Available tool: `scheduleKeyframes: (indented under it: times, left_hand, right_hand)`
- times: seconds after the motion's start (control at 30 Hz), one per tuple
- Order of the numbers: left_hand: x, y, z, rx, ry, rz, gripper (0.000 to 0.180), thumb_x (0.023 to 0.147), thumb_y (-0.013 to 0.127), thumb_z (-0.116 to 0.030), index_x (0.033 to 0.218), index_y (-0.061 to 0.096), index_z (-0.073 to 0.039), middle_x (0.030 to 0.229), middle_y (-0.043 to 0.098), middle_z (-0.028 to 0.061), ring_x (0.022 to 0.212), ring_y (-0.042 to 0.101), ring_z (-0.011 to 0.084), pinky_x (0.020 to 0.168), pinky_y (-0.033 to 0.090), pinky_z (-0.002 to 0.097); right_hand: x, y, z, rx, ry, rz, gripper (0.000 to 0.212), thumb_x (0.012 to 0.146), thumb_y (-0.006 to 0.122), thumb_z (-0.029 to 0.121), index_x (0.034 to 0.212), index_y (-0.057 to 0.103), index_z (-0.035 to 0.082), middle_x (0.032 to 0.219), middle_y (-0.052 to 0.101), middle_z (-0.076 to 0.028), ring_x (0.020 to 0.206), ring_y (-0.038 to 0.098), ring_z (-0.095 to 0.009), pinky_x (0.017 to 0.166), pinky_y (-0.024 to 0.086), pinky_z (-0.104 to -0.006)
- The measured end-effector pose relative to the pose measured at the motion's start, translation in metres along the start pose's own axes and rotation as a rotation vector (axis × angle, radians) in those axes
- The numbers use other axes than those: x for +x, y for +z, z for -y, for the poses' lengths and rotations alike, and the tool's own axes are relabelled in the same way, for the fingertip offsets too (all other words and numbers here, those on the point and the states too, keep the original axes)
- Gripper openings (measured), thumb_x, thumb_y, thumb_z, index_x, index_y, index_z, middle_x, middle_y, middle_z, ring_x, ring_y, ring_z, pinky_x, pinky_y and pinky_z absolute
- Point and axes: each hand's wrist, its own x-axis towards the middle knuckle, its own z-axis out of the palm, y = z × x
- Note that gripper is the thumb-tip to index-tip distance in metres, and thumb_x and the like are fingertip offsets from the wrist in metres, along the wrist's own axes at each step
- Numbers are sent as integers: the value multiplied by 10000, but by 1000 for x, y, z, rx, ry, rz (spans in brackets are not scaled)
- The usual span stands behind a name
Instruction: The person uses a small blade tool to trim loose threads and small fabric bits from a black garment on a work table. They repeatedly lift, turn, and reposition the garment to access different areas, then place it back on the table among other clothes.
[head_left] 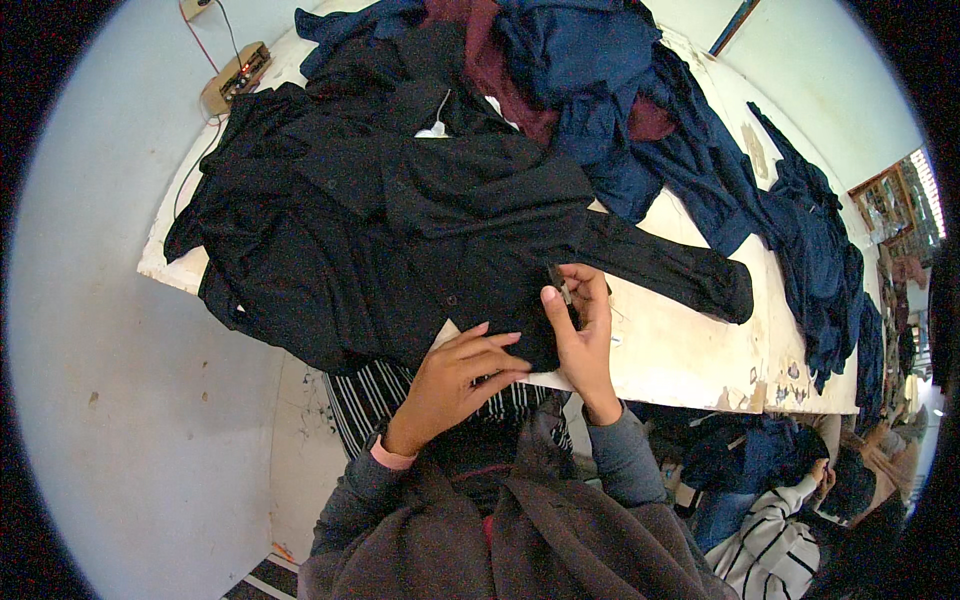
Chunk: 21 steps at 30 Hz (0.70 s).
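Along the tabletop's [690, 365] near edge, bare to the right, we rest spread left fingers [488, 346] on a black garment [330, 215]. Our right fingers [598, 300] pinch a small dark object [558, 278] over it.

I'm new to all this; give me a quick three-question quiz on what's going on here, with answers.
1. True or false: the left hand has a pink band at its wrist.
2. Which hand holds a small object? A: left. B: right. C: neither.
3. Fill in: beyond the black garment, maroon cloth lies among ____ clothes.

Key:
1. True.
2. B, the right hand.
3. Navy blue.
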Motion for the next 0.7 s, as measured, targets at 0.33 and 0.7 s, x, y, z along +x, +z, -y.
scheduleKeyframes:
  times: [0.33, 0.7]
  left_hand:
    - [30, -16, -8, -289, -218, -106, 163, 867, 778, -73, 968, 660, -24, 846, 707, 62, 802, 694, 140, 1085, 459, 390]
    - [34, -21, -8, -418, -116, -35, 121, 855, 770, -6, 944, 688, -17, 1042, 697, 93, 943, 681, 121, 847, 544, 272]
  right_hand:
    - [-12, -15, 63, 11, 139, 249, 357, 809, 822, 139, 1109, 664, 28, 794, 437, 85, 695, 382, -31, 632, 286, -193]
    - [8, -15, 49, -278, -46, 377, 118, 873, 759, 100, 906, 667, 34, 745, 636, -27, 611, 536, -119, 539, 348, -256]
